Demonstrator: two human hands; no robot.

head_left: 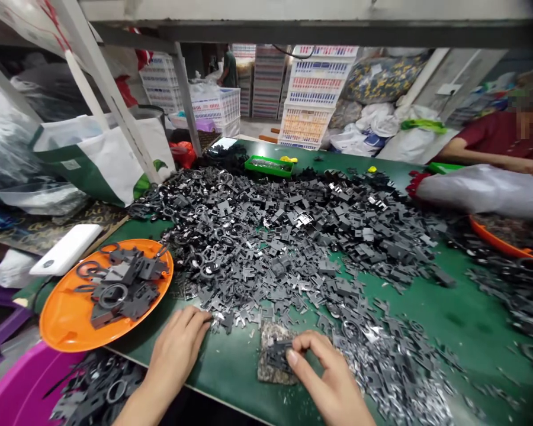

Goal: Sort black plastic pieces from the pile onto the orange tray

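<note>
A wide heap of small dark grey moulded parts [266,236], flat pieces and rings, covers the green table mat [453,313]. My right hand [324,378] pinches a dark grey part [279,355] against a speckled grey pad [272,361]. Its thumb and fingers hide part of the piece. My left hand [177,349] rests on the mat with its fingers together, touching the near edge of the heap. Whether those fingers hold a piece is hidden.
An orange round tray [57,316] of larger parts sits left, above a magenta tub [22,393]. A small green tray [266,165] stands beyond the heap. At right, a co-worker's arm [484,154] reaches past a grey plastic bag [484,192]. White crates [311,94] stand stacked behind.
</note>
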